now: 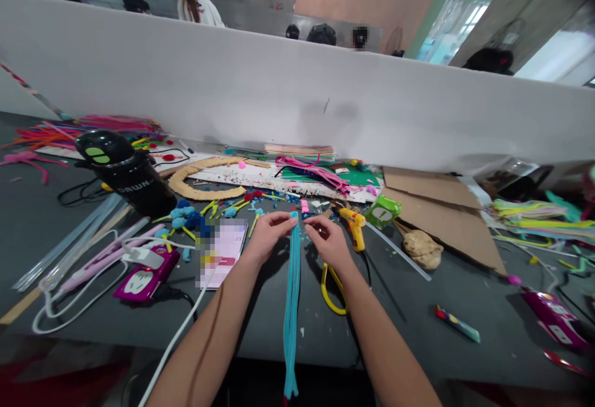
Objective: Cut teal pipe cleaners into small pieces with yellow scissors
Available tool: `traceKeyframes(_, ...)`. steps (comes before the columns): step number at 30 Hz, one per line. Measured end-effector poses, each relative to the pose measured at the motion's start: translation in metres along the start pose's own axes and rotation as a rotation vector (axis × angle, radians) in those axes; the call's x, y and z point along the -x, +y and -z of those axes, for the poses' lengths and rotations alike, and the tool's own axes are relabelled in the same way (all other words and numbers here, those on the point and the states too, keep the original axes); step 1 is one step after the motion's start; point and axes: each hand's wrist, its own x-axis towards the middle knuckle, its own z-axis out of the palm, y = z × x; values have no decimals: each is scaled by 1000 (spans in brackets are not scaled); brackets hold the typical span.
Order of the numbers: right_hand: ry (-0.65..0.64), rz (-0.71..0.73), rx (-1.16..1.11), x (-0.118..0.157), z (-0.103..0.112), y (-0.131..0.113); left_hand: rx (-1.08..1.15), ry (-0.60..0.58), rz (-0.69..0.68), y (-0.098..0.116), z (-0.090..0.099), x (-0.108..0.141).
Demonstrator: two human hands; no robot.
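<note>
A bundle of long blue pipe cleaners (291,295) hangs down from my left hand (274,233), whose thumb and fingers pinch it near its top end. The lower end reaches past the table's front edge. Close to the right of the bundle's top is my right hand (326,238), its fingers bent and drawn together; whether they hold anything is too small to tell. A yellow glue gun (356,227) lies just beyond my right hand. Under my right forearm is a yellow-handled tool (331,298). To the left of my left hand lies a phone (225,258).
At the left are a black tumbler (134,175), a purple power strip (147,274) and white cables. Cardboard (441,215), a green box (383,210) and a tan ball (422,249) lie to the right. A white partition (232,91) stands behind; a person (198,4) is beyond it.
</note>
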Motion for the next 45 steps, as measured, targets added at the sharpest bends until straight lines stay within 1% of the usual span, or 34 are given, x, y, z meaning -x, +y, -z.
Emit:
traceKeyframes(2, -10, -41, -6, 0, -3, -1, -29, 36, -31, 0, 1, -1)
traceKeyframes(5, -12, -79, 7, 0, -9, 0, -88, 33, -77, -1, 0, -1)
traceKeyframes(8, -33, -83, 9, 0, -13, 1, -125, 23, -108, -3, 0, -1)
traceKeyframes(12, -67, -66, 13, 1, -14, 3, -120, 32, -106, -5, 0, -2)
traceKeyframes(17, -51, -83, 83, 2, -10, 8, -83, 87, -94, -2, 5, -5)
traceKeyframes(20, -3, -89, 169, 2, -3, 12, -90, 93, -94, 0, 9, -6)
traceKeyframes(22, 68, -40, 181, 1, 2, 12, -107, 65, -92, 1, 10, -6)
traceKeyframes(24, 113, 22, 139, 0, 6, 10, -113, 47, -89, 0, 10, -6)
traceKeyframes(26, 103, 59, 82, 0, 8, 6, -114, 32, -92, -1, 10, -6)
traceKeyframes(28, 53, 69, 36, 0, 8, 2, -122, -8, -92, -1, 9, -5)
traceKeyframes(32, -53, 21, -57, 2, 3, -2, -140, -111, -71, -1, 5, -1)
traceKeyframes(36, -38, -69, -124, 0, 0, -2, -146, -170, -51, 1, 1, 3)
traceKeyframes(39, -34, -107, -121, -3, 1, -3, -176, -201, -36, 1, -2, 5)
traceKeyframes(42, -75, -113, -103, -5, 5, -4, -240, -244, -32, 0, -3, 5)
traceKeyframes(45, -115, -96, -23, -6, 8, -6, -296, -275, -20, -2, -3, 6)
